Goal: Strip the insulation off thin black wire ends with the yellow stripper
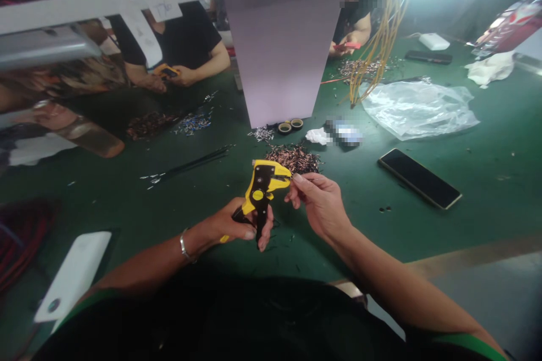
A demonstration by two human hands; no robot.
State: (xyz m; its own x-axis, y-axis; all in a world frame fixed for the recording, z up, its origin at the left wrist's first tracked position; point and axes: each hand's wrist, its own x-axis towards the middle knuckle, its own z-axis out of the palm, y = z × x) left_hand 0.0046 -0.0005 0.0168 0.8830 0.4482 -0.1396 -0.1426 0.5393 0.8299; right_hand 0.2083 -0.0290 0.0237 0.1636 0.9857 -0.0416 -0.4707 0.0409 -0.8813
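Note:
A yellow and black wire stripper (259, 194) is gripped by its handles in my left hand (249, 223), its jaws pointing right. At the jaw tips, my right hand (317, 197) pinches a thin dark piece that looks like a wire, thumb and forefinger pressed together. Just behind the jaws lies a pile of short copper-coloured and black pieces (296, 158). Whether the jaws are closed on the wire is too small to tell. Long black wires with silvery ends (190, 164) rest on the green table to the left.
A black phone (419, 177) and a clear plastic bag (419, 107) lie on the right. Tape rolls (285, 127) sit below a pale upright panel (283, 51). Across the table (203, 203), two people hold tools. A white device (74, 276) is at lower left.

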